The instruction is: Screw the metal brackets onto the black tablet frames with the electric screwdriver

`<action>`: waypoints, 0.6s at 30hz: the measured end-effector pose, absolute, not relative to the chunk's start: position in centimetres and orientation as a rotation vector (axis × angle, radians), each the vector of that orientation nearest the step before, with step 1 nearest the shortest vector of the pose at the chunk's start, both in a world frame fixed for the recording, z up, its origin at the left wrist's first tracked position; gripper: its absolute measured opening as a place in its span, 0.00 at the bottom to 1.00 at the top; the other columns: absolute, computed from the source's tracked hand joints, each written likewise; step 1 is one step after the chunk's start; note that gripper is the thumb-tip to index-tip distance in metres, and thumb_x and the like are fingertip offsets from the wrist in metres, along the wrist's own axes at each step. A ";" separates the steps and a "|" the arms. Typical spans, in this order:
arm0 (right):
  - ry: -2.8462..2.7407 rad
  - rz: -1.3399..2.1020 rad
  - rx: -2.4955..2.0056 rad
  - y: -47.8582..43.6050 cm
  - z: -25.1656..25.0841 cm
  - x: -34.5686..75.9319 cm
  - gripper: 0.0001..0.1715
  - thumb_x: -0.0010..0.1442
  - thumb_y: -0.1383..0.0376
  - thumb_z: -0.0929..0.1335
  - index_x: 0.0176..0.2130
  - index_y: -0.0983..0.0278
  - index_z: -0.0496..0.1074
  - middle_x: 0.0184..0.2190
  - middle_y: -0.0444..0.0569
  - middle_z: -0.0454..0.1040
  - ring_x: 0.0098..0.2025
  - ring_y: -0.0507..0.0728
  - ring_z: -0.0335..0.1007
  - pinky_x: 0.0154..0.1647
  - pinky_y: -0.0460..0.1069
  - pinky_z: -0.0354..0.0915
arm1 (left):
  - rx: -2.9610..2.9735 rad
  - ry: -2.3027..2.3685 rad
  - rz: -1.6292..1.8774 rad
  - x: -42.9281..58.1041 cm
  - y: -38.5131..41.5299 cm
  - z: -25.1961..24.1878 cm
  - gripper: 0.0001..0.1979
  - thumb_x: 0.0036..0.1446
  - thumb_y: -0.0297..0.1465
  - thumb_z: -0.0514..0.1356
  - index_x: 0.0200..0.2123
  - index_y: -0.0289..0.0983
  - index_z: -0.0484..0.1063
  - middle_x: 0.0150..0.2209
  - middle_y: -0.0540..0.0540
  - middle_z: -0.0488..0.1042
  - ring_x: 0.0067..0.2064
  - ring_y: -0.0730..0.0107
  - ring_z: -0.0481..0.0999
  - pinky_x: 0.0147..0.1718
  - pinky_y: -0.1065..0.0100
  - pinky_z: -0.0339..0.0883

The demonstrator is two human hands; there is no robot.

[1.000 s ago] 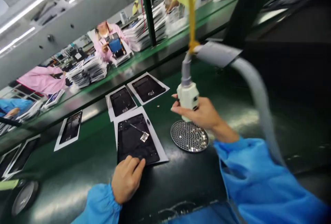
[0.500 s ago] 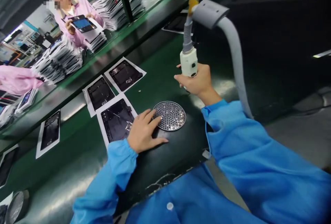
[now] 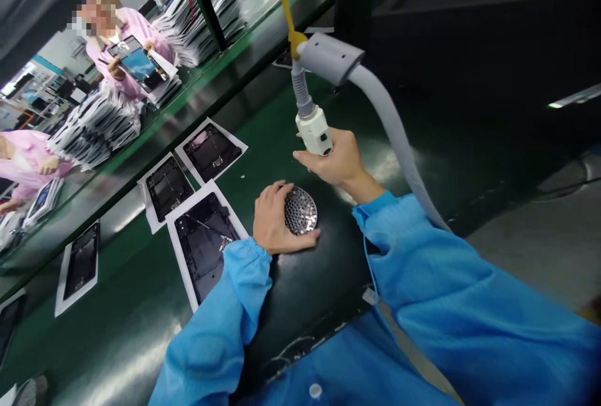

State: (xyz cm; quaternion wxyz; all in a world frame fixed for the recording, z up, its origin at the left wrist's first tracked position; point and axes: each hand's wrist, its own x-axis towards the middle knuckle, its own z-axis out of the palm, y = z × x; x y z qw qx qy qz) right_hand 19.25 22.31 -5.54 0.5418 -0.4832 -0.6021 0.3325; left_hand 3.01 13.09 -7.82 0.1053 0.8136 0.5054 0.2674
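My left hand (image 3: 273,218) is wrapped round the left rim of a round perforated metal screw tray (image 3: 301,211) and tips it up on the dark bench. My right hand (image 3: 339,161) grips a white electric screwdriver (image 3: 314,132), which hangs from a yellow cord with a grey hose (image 3: 389,124) curving off to the right. Just left of my left hand lies a black tablet back cover on a white sheet (image 3: 203,244).
Two more black covers on white sheets (image 3: 166,187) (image 3: 212,151) lie further back on the green conveyor belt (image 3: 141,268), another cover (image 3: 77,265) at left. Across the belt, people in pink coats (image 3: 126,49) handle tablets among tall stacks of parts (image 3: 94,127).
My left hand left the near cover, slid right to the screw tray and closed on its rim, tipping it. The right hand with the screwdriver stayed above the tray; my view swung left.
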 end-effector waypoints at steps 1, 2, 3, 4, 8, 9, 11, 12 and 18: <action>-1.432 0.783 -1.141 22.1 -5.4 19.2 0.14 0.47 0.60 0.73 0.33 0.62 0.69 0.20 0.41 0.63 0.23 0.52 0.62 0.25 0.50 0.63 | 2.393 1.526 0.821 3.1 13.3 -7.9 0.47 0.36 0.48 0.68 0.59 0.37 0.57 0.60 0.34 0.62 0.62 0.47 0.61 0.58 0.49 0.57; -1.433 0.777 -1.139 22.0 -5.3 19.2 0.16 0.47 0.58 0.74 0.33 0.62 0.69 0.20 0.41 0.63 0.23 0.52 0.62 0.25 0.50 0.63 | 2.391 1.559 0.846 3.3 13.5 -8.0 0.47 0.36 0.48 0.68 0.58 0.36 0.57 0.60 0.34 0.63 0.62 0.47 0.61 0.59 0.49 0.57; -1.432 0.771 -1.143 21.8 -5.2 19.2 0.18 0.46 0.56 0.75 0.34 0.62 0.69 0.20 0.41 0.63 0.24 0.53 0.62 0.26 0.50 0.64 | 2.392 1.587 0.858 3.5 13.7 -8.1 0.47 0.36 0.48 0.68 0.58 0.36 0.58 0.60 0.34 0.62 0.62 0.47 0.61 0.59 0.50 0.57; -1.428 0.763 -1.154 21.8 -5.2 19.2 0.21 0.45 0.55 0.76 0.34 0.62 0.69 0.21 0.41 0.63 0.24 0.53 0.63 0.26 0.50 0.65 | 2.393 1.609 0.860 3.6 13.9 -8.1 0.47 0.35 0.48 0.69 0.57 0.36 0.58 0.60 0.34 0.62 0.62 0.47 0.61 0.59 0.50 0.56; -1.402 0.711 -1.221 22.1 -5.8 19.2 0.20 0.45 0.55 0.76 0.34 0.63 0.70 0.22 0.43 0.68 0.25 0.54 0.66 0.26 0.51 0.66 | 2.368 1.699 0.868 3.7 14.5 -8.2 0.47 0.36 0.48 0.69 0.57 0.37 0.58 0.61 0.35 0.62 0.63 0.48 0.60 0.60 0.51 0.55; -1.403 0.707 -1.226 22.4 -6.1 19.2 0.19 0.46 0.57 0.76 0.35 0.63 0.71 0.22 0.43 0.69 0.25 0.55 0.66 0.26 0.51 0.66 | 2.357 1.727 0.871 3.7 14.7 -8.2 0.46 0.36 0.47 0.69 0.58 0.36 0.58 0.61 0.35 0.61 0.63 0.49 0.59 0.60 0.51 0.55; -1.410 0.718 -1.214 22.8 -6.7 19.1 0.16 0.47 0.61 0.74 0.36 0.64 0.72 0.21 0.43 0.70 0.25 0.55 0.68 0.28 0.51 0.67 | 2.338 1.773 0.835 3.8 15.1 -8.2 0.46 0.36 0.46 0.70 0.58 0.36 0.58 0.62 0.36 0.61 0.63 0.49 0.59 0.59 0.51 0.55; -1.410 0.730 -1.196 23.0 -6.9 19.0 0.16 0.47 0.62 0.74 0.37 0.65 0.72 0.22 0.44 0.71 0.25 0.56 0.69 0.30 0.52 0.68 | 2.323 1.797 0.796 3.9 15.3 -8.1 0.46 0.36 0.46 0.70 0.58 0.37 0.58 0.62 0.36 0.60 0.62 0.49 0.59 0.59 0.51 0.56; -1.359 0.893 -1.059 22.6 -7.1 18.2 0.20 0.45 0.63 0.74 0.40 0.66 0.72 0.26 0.48 0.76 0.28 0.57 0.75 0.32 0.51 0.71 | 2.136 2.043 0.535 5.4 16.2 -7.6 0.45 0.39 0.48 0.69 0.58 0.36 0.60 0.58 0.36 0.65 0.58 0.46 0.63 0.54 0.48 0.60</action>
